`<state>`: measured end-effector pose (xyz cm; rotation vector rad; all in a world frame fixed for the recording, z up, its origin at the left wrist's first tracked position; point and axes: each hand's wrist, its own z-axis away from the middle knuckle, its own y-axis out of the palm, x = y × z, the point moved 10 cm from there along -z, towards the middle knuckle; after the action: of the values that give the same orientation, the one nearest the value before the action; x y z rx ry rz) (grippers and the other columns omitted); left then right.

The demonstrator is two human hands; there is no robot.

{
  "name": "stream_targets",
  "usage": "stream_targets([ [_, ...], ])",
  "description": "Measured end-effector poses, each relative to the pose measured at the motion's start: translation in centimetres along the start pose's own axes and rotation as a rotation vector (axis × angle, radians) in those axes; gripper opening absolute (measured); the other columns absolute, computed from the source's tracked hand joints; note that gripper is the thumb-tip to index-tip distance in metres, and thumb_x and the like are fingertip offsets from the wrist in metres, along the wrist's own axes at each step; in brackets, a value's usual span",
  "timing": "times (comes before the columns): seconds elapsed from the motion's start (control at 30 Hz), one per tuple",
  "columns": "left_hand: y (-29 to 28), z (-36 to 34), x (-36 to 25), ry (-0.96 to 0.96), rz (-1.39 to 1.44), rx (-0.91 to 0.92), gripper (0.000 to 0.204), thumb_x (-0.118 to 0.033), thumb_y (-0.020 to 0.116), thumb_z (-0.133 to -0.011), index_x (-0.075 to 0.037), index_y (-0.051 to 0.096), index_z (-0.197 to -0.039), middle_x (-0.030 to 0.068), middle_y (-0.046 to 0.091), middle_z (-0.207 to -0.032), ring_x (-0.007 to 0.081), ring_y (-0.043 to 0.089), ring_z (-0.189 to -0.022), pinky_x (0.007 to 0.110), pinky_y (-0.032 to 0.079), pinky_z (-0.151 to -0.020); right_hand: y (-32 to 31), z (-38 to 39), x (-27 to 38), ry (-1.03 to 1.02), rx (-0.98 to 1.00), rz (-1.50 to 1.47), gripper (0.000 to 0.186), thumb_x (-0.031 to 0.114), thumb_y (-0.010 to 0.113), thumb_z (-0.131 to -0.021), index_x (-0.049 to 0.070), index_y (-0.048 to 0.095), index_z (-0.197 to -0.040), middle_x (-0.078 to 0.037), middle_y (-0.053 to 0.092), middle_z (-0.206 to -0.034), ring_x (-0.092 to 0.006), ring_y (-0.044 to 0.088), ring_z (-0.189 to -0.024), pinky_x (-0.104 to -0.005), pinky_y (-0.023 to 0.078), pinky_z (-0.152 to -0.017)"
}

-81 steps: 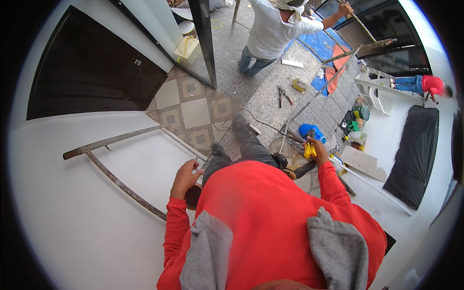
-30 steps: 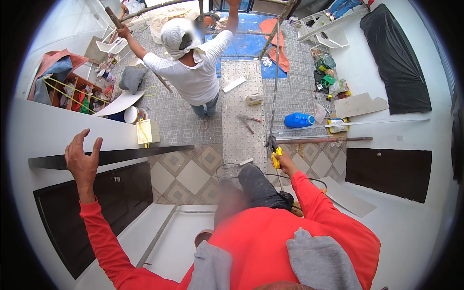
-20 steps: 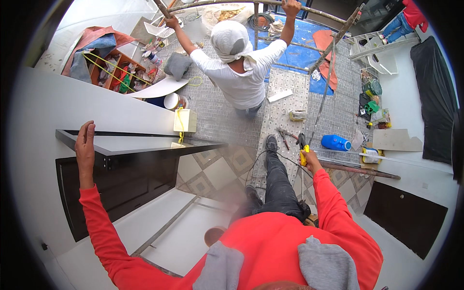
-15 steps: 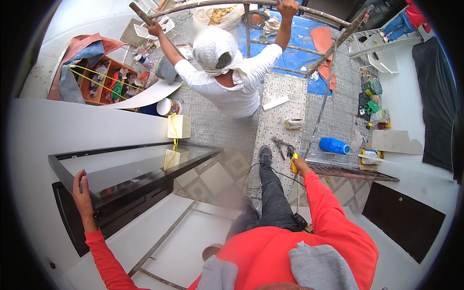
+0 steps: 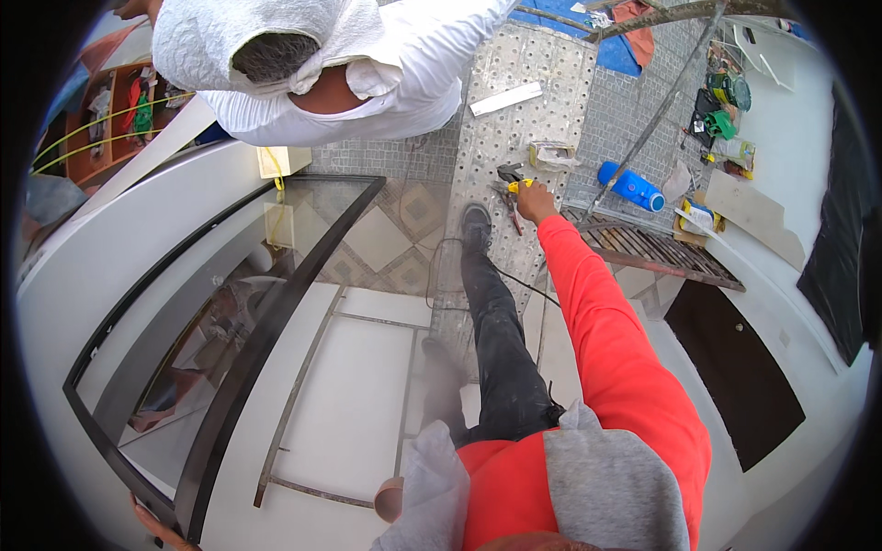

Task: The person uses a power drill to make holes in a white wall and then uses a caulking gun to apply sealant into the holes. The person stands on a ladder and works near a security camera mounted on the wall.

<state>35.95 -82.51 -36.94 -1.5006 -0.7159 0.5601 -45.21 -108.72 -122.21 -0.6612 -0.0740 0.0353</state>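
In my right hand (image 5: 535, 202) is a yellow-handled tool (image 5: 519, 185), which I grip low over the perforated metal plank (image 5: 528, 69). Close by on the plank lie a dark tool (image 5: 510, 172) and red-handled pliers (image 5: 515, 220); they partly overlap the held tool in view. At the lower left, my left hand (image 5: 158, 525) wraps the near corner of a black-framed glass panel (image 5: 213, 436); part of this hand is hidden. The glass mirrors the surroundings. One dark shoe (image 5: 476, 228) of mine stands on the plank.
A person in a white shirt (image 5: 386, 101) and head cloth is ahead on the left. A metal pole (image 5: 661, 110) slants across the right, near a blue jug (image 5: 631, 186). A rusty grille (image 5: 657, 250) and a black cable (image 5: 528, 287) lie nearby. A small plastered box (image 5: 384, 500) is beside me.
My view has moved forward. My left hand has gone from beside the glass panel onto its near corner. My right hand has reached down toward the plank's tools. The other person appears nearer.
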Motion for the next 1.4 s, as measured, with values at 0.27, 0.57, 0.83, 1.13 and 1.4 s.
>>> stream_targets([
  [0.27,0.8,-0.4,0.8,-0.034,-0.011,0.084,0.056,-0.044,0.039,-0.111,-0.004,0.050,-0.148,0.0117,0.049,-0.150,0.0259,0.044,-0.140,0.040,0.030,-0.119,3.3,2.1,-5.7,0.005,-0.133,0.135,0.031,0.023,0.050,-0.098,0.012,0.064,-0.124,-0.011,0.063,-0.124,-0.0323,0.059,-0.115,-0.0528,0.050,-0.086],
  [0.57,-0.2,1.1,0.6,-0.092,0.168,-0.078,0.049,-0.040,0.045,-0.109,-0.008,0.053,-0.146,0.0102,0.048,-0.152,0.0250,0.044,-0.140,0.043,0.033,-0.117,11.0,20.4,-2.2,-0.096,0.265,-0.448,0.038,0.028,0.062,-0.093,0.006,0.069,-0.124,-0.024,0.071,-0.116,-0.0414,0.067,-0.110,-0.0474,0.052,-0.097],
  [0.83,-2.0,3.0,-6.5,0.162,0.301,-0.242,0.019,-0.018,0.070,-0.095,-0.003,0.072,-0.107,0.0126,0.070,-0.118,0.0298,0.062,-0.123,0.037,0.045,-0.105,5.9,29.5,8.0,-0.357,0.215,-0.251,0.036,0.018,0.055,-0.092,0.006,0.068,-0.124,-0.027,0.069,-0.115,-0.0431,0.066,-0.110,-0.0530,0.051,-0.095],
  [1.13,-2.1,4.0,-5.9,0.185,0.340,-0.344,0.029,-0.036,0.076,-0.087,-0.008,0.075,-0.093,0.0122,0.072,-0.104,0.0309,0.063,-0.105,0.046,0.041,-0.104,6.2,36.2,12.4,-0.363,0.222,-0.188,0.056,0.040,0.052,-0.101,-0.006,0.059,-0.132,-0.035,0.062,-0.128,-0.0469,0.059,-0.124,-0.0486,0.046,-0.105],
  [1.4,0.1,3.2,-4.8,0.156,0.403,-0.289,0.036,-0.046,0.076,-0.085,-0.011,0.078,-0.093,0.0140,0.072,-0.103,0.0302,0.063,-0.107,0.043,0.035,-0.105,10.8,42.3,15.4,-0.367,0.211,-0.262,0.079,0.058,0.051,-0.098,-0.008,0.050,-0.142,-0.035,0.055,-0.140,-0.0456,0.050,-0.136,-0.0452,0.040,-0.113],
])
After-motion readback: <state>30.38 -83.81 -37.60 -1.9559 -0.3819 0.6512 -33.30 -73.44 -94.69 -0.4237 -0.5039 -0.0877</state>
